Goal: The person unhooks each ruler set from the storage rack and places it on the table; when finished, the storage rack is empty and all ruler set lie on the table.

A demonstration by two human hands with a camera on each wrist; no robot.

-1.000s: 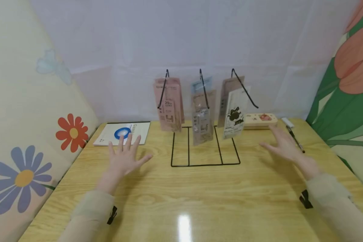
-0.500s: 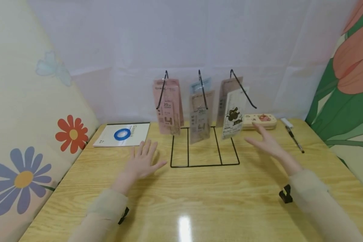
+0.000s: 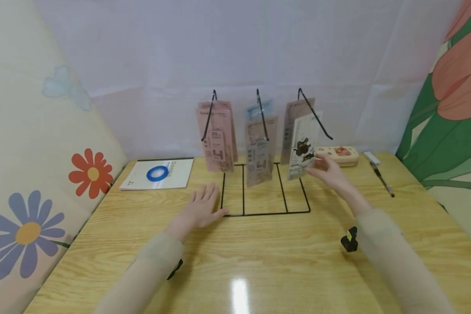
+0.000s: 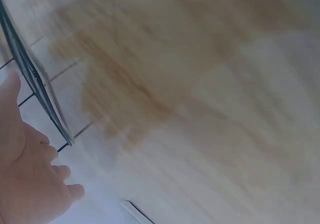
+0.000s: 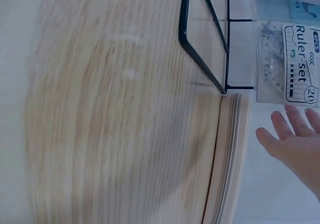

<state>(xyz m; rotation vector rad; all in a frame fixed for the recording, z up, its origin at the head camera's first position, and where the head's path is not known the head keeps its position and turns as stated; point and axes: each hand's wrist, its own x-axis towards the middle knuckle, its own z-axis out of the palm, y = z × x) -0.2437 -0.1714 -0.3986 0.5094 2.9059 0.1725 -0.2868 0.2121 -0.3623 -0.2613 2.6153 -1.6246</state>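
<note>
Your left hand [image 3: 199, 210] lies flat on the pale wooden table [image 3: 259, 261], fingers straight and relaxed, its thumb at the front left corner of the black wire display stand [image 3: 264, 189]. Placed there, it looks set to steady the stand's base, though whether it presses the wire you cannot tell from the head view, and the left wrist view is too blurred to settle it.

Your right hand [image 3: 326, 171] is raised beside the rightmost hook, fingers extended and open, fingertips at the edge of the white ruler-set packet with the black cartoon print [image 3: 302, 148]. It holds nothing; touch or a thin gap — the pictures do not decide. That packet hangs in front of a brown packet [image 3: 292, 114] on the same hook, so it is the one that comes free first.

The other two hooks carry pink packets [image 3: 216, 135] on the left and grey-brown packets [image 3: 260, 150] in the middle — all hang by their top holes, clear of the base frame.

Behind your right hand lies a cream pencil case [image 3: 337, 155]; further right a black pen [image 3: 381, 179], and at far left a white booklet with a blue ring [image 3: 157, 174].
</note>
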